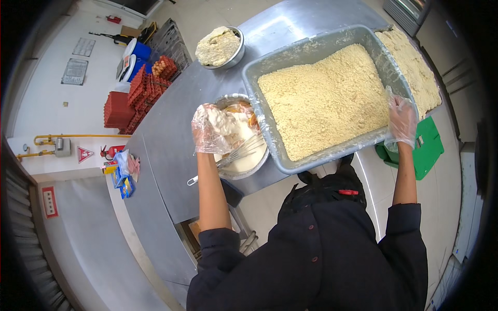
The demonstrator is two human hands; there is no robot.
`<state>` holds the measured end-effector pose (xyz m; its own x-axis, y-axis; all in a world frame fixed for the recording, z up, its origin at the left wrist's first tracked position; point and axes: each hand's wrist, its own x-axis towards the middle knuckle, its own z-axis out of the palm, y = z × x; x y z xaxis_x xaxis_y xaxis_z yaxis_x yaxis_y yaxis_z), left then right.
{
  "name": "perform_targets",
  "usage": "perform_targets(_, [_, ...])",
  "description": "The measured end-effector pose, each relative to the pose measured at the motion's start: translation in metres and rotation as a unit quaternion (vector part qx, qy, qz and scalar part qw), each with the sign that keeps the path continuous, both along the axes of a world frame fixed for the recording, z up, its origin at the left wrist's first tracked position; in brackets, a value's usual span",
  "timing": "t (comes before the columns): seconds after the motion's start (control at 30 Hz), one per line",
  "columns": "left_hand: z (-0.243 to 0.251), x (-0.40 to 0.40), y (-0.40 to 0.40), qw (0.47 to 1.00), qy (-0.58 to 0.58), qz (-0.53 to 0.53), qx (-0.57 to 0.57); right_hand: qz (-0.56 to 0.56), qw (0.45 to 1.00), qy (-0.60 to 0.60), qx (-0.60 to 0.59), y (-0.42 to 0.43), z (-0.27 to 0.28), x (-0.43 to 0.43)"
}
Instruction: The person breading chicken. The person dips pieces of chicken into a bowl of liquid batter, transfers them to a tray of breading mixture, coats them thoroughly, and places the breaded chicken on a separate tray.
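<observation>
My left hand, in a clear plastic glove, pinches a batter-coated piece of food over a metal bowl. White batter fills the bowl, along with orange-tinged pieces. A wire whisk leans in it, its handle out over the near side. To the right stands a grey plastic tub holding a broad heap of pale yellow crumbs. At the tub's right near corner is my gloved right hand, fingers curled; whether it grips the rim is unclear.
A smaller metal bowl of crumb-coated food stands farther back on the steel table. More crumbs lie beyond the tub. A green plastic container sits below right. Red egg trays are stacked by the wall.
</observation>
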<state>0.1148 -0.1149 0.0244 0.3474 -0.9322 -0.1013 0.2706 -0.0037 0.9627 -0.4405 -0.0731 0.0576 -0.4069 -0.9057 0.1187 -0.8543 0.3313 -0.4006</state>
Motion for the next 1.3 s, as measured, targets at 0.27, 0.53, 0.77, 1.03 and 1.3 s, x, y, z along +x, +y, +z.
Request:
perform_targets(0.27, [-0.005, 0.021, 0.006, 0.97, -0.231, -0.034, 0.073, -0.013, 1.0, 0.001, 0.014, -0.001, 0.003, 0.005])
perform_targets(0.53, [-0.047, 0.0, 0.001, 0.637, -0.726, -0.25, 0.067, -0.019, 1.0, 0.014, 0.008, -0.001, 0.001, 0.005])
perform_targets(0.77, [-0.074, 0.087, -0.014, 0.792, -0.537, -0.272, 0.105, -0.021, 1.0, -0.016, 0.014, -0.003, 0.006, 0.01])
perform_targets(1.03, [-0.059, 0.082, -0.002, 0.759, -0.636, -0.11, 0.085, -0.032, 0.999, -0.007, -0.005, -0.004, -0.006, 0.002])
perform_targets(1.3, [0.024, 0.016, 0.002, 0.96, -0.089, -0.011, 0.264, 0.003, 1.0, -0.005, 0.005, -0.002, 0.0, -0.005])
